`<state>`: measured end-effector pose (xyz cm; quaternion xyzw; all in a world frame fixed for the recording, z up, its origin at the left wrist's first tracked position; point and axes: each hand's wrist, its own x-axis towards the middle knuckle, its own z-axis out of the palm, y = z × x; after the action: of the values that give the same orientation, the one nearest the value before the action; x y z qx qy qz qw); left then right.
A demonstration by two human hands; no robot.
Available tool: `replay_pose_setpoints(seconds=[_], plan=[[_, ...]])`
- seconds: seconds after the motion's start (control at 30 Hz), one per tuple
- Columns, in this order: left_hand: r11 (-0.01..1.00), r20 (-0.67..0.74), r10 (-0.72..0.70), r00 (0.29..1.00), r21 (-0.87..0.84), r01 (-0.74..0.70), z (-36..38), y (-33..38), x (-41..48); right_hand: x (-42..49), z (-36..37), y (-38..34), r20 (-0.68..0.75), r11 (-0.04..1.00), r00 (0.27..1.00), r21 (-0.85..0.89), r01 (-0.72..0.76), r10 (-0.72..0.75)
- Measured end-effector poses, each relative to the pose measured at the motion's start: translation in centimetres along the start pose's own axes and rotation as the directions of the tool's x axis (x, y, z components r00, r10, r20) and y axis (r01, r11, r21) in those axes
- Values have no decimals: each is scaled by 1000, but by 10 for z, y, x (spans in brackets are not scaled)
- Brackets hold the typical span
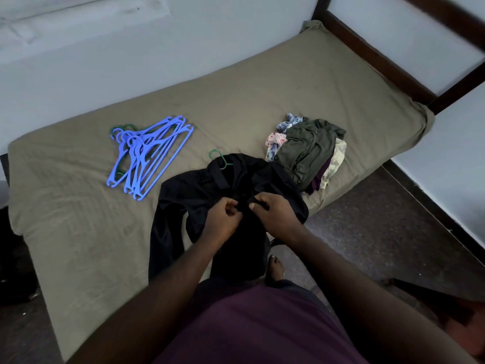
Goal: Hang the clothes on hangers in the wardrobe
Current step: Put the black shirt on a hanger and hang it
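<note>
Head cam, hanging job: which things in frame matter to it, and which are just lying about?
Job: black shirt; green hanger in its collar; left hand and right hand, both pinching the shirt front; hanger pile; clothes pile, not yet hung.
Just there: bed; bed frame; floor. No wardrobe in view.

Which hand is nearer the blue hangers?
Left. The left hand pinches the black shirt down-right of the blue hangers; the right hand is farther right.
</note>
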<state>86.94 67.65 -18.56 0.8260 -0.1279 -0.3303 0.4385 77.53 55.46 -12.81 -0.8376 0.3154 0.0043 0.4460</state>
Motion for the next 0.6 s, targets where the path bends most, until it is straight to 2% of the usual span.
replay_pose_setpoints(seconds=[0.13,0.27,0.4,0.53,0.6], plan=[[929,13,-17,1000,370,11,20,-5,1,-7,-15,-4,60,996,997,-62,60,-56],[885,-97,-4,995,464,49,23,-5,5,-15,-28,-10,102,981,987,-132,141,-128],[936,-156,63,986,351,-4,13,-14,12,-14,-42,-7,74,973,992,-202,114,-101],[962,-148,132,980,256,-91,-3,-25,14,-3,-59,11,-170,979,984,-185,-83,51],[969,-147,149,978,217,-115,-11,-21,10,2,-67,23,-223,945,965,-262,-197,139]])
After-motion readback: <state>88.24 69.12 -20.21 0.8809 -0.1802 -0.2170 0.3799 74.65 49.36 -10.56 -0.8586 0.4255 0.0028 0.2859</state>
